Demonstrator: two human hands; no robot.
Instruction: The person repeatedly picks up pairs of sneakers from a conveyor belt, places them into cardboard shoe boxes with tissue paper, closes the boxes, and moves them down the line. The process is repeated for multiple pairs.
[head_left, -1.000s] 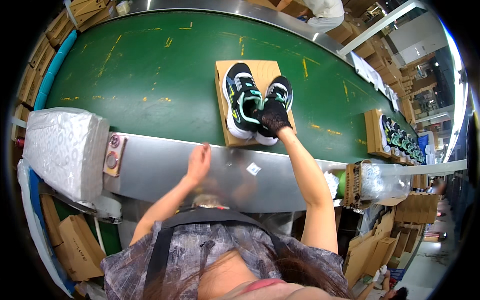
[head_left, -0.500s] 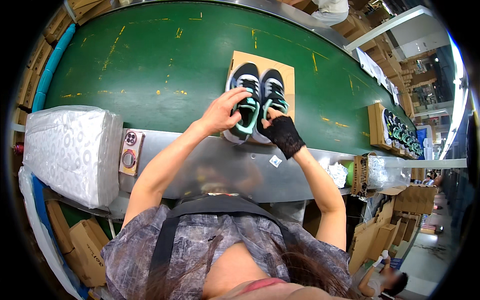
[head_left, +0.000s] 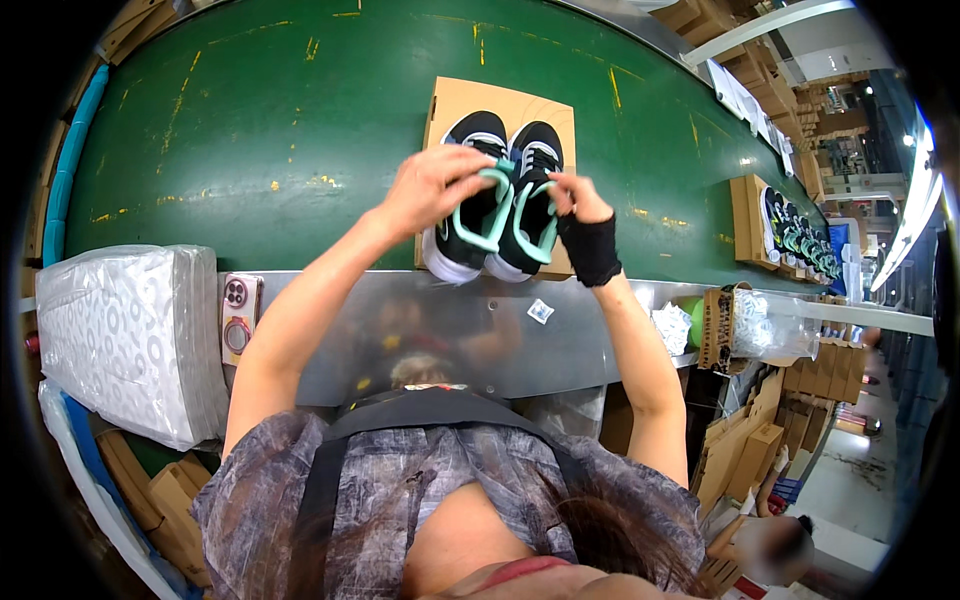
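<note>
A pair of black sneakers with white soles and mint-green linings lies side by side, toes away from me, on a flat cardboard box. The left sneaker (head_left: 477, 126) has its tongue pinched between the thumb and fingers of my bare left hand (head_left: 432, 188). At the right sneaker (head_left: 538, 134), my right hand (head_left: 584, 208), in a black fingerless glove, has its fingers curled onto the tongue and collar edge. The cardboard box (head_left: 452, 96) shows beyond the toes and at the right side. Both shoe openings face me.
The box rests on a green conveyor belt (head_left: 250, 130) with a metal ledge (head_left: 430, 330) before it. The ledge carries a small white packet (head_left: 540, 311), a phone (head_left: 238, 312) and a plastic-wrapped stack (head_left: 120, 335). At right are an open carton of shoes (head_left: 748, 215) and a plastic-lined carton (head_left: 718, 325).
My left hand has closed on the left sneaker's tongue and pulled it up. My right hand has moved from inside the right sneaker's opening to its right edge. The whole view has shifted slightly.
</note>
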